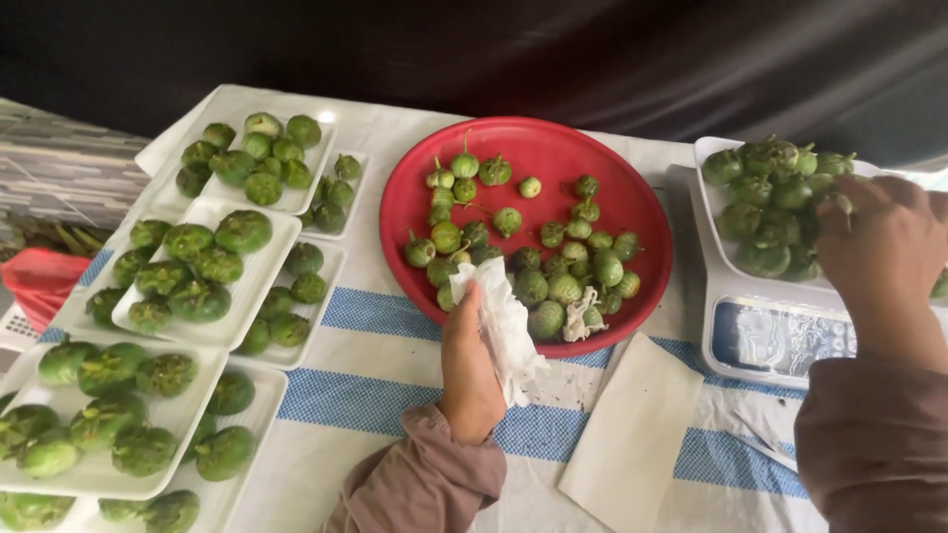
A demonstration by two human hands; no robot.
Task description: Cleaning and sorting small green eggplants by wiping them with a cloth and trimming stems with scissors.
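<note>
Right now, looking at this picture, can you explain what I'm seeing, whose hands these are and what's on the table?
This is one view from a camera worn on a person's head, looking down at their own bare hands. The left hand holds a crumpled white tissue at the rim of a red round tray of small green eggplants. The right hand rests on eggplants piled on a white kitchen scale. Stacked white foam trays with larger eggplants sit on the left of a blue-striped cloth.
</note>
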